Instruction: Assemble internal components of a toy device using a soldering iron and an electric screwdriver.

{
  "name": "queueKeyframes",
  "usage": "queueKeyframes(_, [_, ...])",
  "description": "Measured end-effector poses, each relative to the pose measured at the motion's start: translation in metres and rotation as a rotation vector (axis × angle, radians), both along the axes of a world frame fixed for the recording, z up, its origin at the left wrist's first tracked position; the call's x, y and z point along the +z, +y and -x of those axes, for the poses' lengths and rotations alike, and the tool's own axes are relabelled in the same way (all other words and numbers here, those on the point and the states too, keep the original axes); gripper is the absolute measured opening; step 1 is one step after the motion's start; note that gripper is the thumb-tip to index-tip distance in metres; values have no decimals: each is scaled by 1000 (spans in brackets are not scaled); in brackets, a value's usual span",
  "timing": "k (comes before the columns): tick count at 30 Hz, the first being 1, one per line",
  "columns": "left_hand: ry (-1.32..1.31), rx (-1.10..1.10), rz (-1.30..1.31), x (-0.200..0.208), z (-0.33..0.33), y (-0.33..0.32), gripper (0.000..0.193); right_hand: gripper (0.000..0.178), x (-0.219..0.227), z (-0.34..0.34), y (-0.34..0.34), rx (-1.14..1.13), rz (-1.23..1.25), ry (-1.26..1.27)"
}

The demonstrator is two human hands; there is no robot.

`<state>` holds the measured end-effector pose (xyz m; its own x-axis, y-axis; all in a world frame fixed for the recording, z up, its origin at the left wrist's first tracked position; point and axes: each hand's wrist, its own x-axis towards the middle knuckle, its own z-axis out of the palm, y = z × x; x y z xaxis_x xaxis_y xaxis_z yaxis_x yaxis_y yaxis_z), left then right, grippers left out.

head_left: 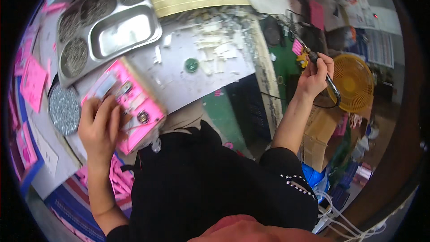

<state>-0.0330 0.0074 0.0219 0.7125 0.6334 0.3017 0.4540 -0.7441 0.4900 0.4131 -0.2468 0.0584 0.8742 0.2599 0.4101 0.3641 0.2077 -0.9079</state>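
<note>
My left hand [99, 127] rests over a pink plastic casing [153, 110] on the left of the table. Its fingers are bent down and together among small parts in the casing; whatever they pinch is hidden beneath them. A round metallic part [143, 116] and thin wires show beside the fingertips. Out to the right, my right hand [317, 77] is closed round the dark handle of a soldering iron [332, 86]. The iron's metal tip points up and away, near a cluttered stand area, and its cord loops below the hand.
A steel compartment tray [85, 32] with small metal parts stands at the far left, beside a round grey speckled disc [63, 110]. White scraps [219, 40] and a green round piece [191, 65] lie mid-table. Right are a yellow basket [354, 83] and cardboard box [316, 143].
</note>
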Motion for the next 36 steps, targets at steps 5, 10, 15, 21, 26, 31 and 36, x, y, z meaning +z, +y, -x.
queueKeyframes(5, [-50, -4, 18, -9, -4, -8, 23, 9, 2, -43, -26, -290, 185, -124])
queueKeyframes(10, [-88, 2, 21, -10, -3, -14, 23, 8, -34, -63, 8, -219, 252, -10])
queueKeyframes(15, [-77, 135, 97, -16, 26, -29, 22, 38, -58, 20, 22, 28, -216, 661])
queueKeyframes(21, [-159, 137, 65, -13, 22, -27, 17, 35, -63, 183, 75, 784, 392, -224])
queueKeyframes(26, [-207, 168, 63, -20, 29, -31, 19, 32, -59, 233, 140, 1019, 520, -833])
queueKeyframes(31, [-234, 183, 45, -29, 33, -38, 23, 32, -57, 242, 148, 987, 602, -869])
queueKeyframes(36, [-217, 83, 25, -21, 23, -28, 25, 32, -61, 246, 138, 921, 641, -830])
